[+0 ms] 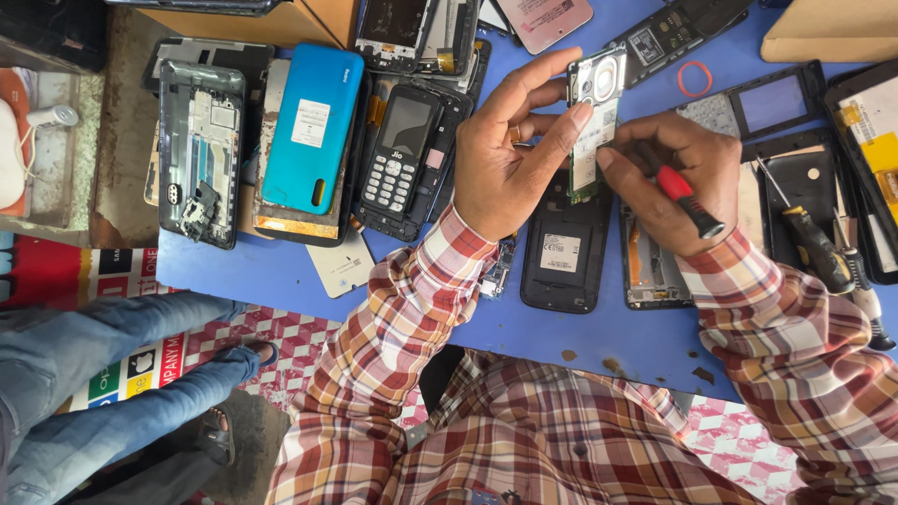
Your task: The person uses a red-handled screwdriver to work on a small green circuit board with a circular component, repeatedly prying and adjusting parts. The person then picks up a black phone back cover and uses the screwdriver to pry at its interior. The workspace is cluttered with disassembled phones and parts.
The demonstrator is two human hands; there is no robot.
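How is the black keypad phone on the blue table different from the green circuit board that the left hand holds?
The black keypad phone lies flat on the blue table, untouched; the green circuit board is held up between the fingers of the left hand. The phone is cased, with screen and keys; the board is bare. The right hand, holding a red-handled screwdriver, touches only the board. Both are long and narrow.

You've got a red-and-black screwdriver (687, 199), green circuit board (591, 122), blue surface (533, 327), turquoise phone cover (313, 126), and red-brown plaid sleeves (402, 327).
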